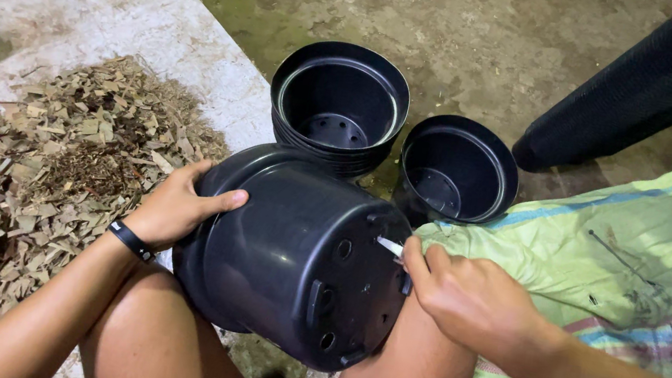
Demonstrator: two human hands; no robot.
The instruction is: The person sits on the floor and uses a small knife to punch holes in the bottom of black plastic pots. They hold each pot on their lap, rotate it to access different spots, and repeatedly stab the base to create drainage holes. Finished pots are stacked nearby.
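Lying sideways across bare knees, black plastic pot [290, 254], holed base outward; left hand [175, 210] fingers gripping rim, right hand [471, 300] pinching white tool [390, 247].

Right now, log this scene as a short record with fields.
left hand: grips the side of the black pot lying across the lap
right hand: holds a thin white tool against the pot's base
pot base: drain holes, facing the camera
behind: pot stack, single pot
left side: dry leaf pile
right side: green sack

Black plastic pot [290, 254] on its side, holed base up-right, w/ white tool [390, 247].
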